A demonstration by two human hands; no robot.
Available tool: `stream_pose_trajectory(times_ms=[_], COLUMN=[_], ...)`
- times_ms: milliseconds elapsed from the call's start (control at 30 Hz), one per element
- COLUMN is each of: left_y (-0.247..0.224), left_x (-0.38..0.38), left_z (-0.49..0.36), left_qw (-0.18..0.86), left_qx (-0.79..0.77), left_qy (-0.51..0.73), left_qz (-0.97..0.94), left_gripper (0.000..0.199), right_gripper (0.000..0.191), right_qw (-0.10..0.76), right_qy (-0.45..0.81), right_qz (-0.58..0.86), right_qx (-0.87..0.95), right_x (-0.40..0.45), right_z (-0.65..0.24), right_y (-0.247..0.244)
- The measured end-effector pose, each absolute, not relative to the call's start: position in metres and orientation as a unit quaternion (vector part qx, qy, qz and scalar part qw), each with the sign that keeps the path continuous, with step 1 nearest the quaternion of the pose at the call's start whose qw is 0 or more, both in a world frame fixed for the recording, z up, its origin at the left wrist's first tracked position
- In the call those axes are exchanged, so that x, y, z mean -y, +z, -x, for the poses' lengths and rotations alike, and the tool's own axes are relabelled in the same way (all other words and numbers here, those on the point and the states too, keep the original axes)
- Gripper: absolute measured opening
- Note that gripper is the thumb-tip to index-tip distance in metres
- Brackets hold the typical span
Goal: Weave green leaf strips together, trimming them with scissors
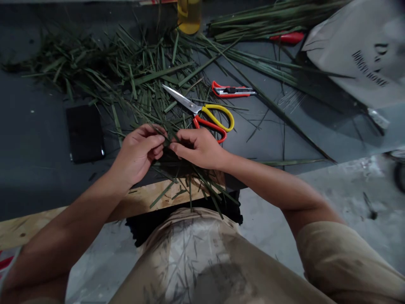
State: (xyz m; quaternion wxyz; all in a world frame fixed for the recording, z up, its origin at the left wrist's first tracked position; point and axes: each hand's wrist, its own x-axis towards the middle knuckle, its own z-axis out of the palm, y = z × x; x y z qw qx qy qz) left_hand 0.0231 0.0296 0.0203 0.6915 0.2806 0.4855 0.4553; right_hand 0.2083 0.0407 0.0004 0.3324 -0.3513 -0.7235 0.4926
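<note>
Hands Pinch Green Strips Over Cluttered Bench

A person's left hand (pixel 141 152) and right hand (pixel 199 147), nearly meeting, pinch narrow green strips (pixel 169 138) between thumbs and fingers above the near edge of a dark bench (pixel 34 126). Loose ends hang toward the wooden board (pixel 139 198) along that edge. Just beyond the right hand lie scissors (pixel 198 110), blades apart, one handle loop yellow and the other red. Past them rests an orange-red utility knife (pixel 232 90). A black phone-like object (pixel 85 134) lies left of the left hand, near a heap of cut leaves (pixel 126 71). A printed pale bag (pixel 363 55) sits at far right.
</note>
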Motion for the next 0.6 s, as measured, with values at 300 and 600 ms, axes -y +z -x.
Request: stream_pose_trajectory(times_ms=[300, 600], left_y=[0.0206, 0.0263], left_x=[-0.0357, -0.0371], left_z=[-0.017, -0.0166], left_qw=[0.789, 0.79], left_qx=[-0.459, -0.464], left_qy=[0.376, 0.383], left_qz=[-0.163, -0.119], left_gripper=[0.014, 0.023], right_gripper=[0.03, 0.025], right_qw=[0.339, 0.366], right_qy=[0.544, 0.452], right_qz=[0.309, 0.31], right_qx=[0.703, 0.752], right_x=[-0.0391, -0.036], right_z=[-0.2062, -0.2056], right_y=[0.0012, -0.0028])
